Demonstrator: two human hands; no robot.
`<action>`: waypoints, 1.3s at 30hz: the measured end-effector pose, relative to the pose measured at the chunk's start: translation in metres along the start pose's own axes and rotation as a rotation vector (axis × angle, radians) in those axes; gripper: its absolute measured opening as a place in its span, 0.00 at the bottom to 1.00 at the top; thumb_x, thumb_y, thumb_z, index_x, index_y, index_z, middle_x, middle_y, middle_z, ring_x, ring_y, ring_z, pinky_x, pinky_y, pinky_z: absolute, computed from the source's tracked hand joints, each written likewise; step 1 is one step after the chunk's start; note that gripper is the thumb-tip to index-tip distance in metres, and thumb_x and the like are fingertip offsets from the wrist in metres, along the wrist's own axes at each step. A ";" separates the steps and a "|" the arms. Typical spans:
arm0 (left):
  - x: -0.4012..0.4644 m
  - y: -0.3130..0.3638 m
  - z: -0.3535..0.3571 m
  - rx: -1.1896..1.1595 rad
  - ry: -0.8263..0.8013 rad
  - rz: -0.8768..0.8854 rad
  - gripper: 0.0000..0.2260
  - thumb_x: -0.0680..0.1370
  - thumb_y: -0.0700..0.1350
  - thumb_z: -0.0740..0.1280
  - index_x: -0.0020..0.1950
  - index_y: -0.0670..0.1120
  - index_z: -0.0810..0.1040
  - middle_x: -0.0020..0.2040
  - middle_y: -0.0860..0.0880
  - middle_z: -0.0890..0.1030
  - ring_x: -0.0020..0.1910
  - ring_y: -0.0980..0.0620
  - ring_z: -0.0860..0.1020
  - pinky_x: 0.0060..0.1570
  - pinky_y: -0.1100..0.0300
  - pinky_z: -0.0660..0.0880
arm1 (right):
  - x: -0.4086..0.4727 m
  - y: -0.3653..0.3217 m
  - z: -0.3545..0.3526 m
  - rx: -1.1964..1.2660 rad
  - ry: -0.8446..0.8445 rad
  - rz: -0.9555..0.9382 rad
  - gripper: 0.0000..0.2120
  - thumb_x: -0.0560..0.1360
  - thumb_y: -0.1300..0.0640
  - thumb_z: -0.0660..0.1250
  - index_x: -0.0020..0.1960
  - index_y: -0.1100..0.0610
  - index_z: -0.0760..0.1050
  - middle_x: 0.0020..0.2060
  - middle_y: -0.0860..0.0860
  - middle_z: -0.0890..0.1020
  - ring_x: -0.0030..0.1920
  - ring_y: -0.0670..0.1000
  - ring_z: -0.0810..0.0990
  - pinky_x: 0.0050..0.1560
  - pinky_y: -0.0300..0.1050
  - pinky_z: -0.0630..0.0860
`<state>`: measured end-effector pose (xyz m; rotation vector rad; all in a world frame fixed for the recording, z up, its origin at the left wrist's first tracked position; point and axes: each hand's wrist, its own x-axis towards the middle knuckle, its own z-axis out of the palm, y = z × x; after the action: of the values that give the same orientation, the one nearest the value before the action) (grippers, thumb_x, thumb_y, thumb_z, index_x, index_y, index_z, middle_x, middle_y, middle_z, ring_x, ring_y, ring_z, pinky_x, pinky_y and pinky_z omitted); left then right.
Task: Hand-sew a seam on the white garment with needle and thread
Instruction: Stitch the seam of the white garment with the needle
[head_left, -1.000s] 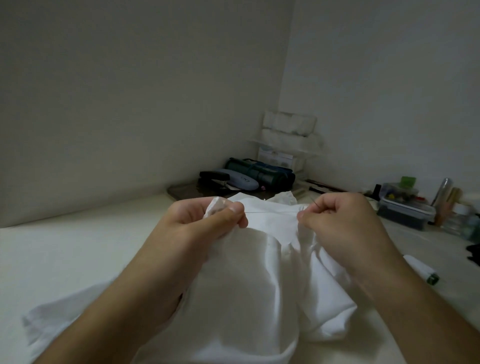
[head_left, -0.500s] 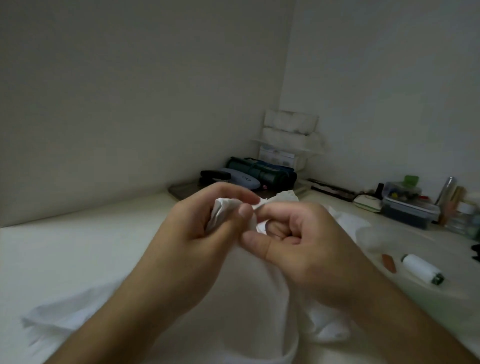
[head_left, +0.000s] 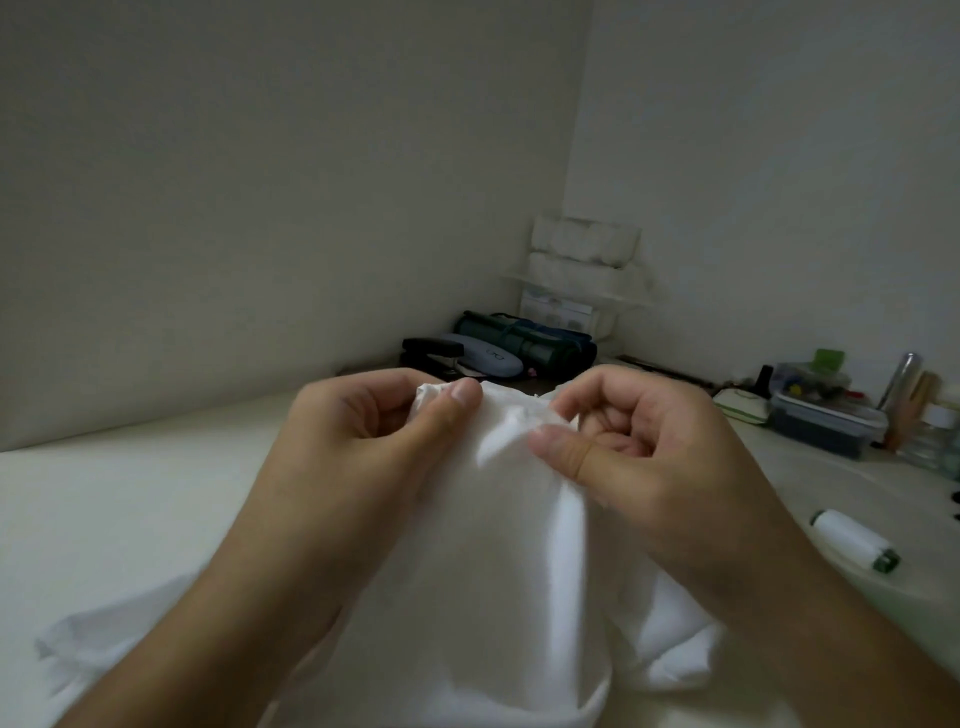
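Fingers of both the left hand (head_left: 363, 447) and right hand (head_left: 639, 457) pinch the white garment (head_left: 498, 545) (needle unseen).

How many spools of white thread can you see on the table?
1. The spool of white thread lies on the table at the right, beside the right hand. More may be hidden under the white garment.

Nothing on my table reads as words or numbers. The only mark I can make out is a small spectacles outline printed on the grey oval glasses case (head_left: 485, 356); the box labels behind it are too blurred.
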<state>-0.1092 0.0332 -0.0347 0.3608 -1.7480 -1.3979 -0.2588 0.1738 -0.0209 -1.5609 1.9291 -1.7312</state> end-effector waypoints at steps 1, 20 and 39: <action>0.000 0.001 0.000 0.031 0.002 0.019 0.10 0.79 0.53 0.73 0.44 0.49 0.89 0.36 0.45 0.87 0.32 0.56 0.79 0.31 0.62 0.73 | 0.000 -0.001 -0.002 0.041 -0.003 0.014 0.09 0.76 0.49 0.73 0.48 0.55 0.83 0.30 0.56 0.64 0.30 0.49 0.63 0.30 0.38 0.64; -0.002 0.002 0.001 0.094 -0.111 0.158 0.19 0.80 0.58 0.70 0.44 0.42 0.84 0.36 0.34 0.76 0.32 0.53 0.71 0.30 0.56 0.66 | -0.006 -0.010 0.004 0.144 -0.032 -0.052 0.06 0.78 0.64 0.72 0.43 0.60 0.81 0.25 0.52 0.77 0.25 0.45 0.73 0.28 0.30 0.69; 0.001 -0.005 0.000 0.193 -0.107 0.263 0.16 0.81 0.59 0.68 0.45 0.48 0.86 0.35 0.42 0.81 0.33 0.57 0.74 0.31 0.56 0.71 | -0.004 -0.013 0.004 0.130 -0.102 0.076 0.09 0.81 0.67 0.67 0.43 0.61 0.81 0.23 0.54 0.73 0.24 0.45 0.69 0.28 0.29 0.67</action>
<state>-0.1115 0.0306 -0.0385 0.1530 -1.9463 -1.0820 -0.2468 0.1759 -0.0140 -1.4813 1.7662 -1.6758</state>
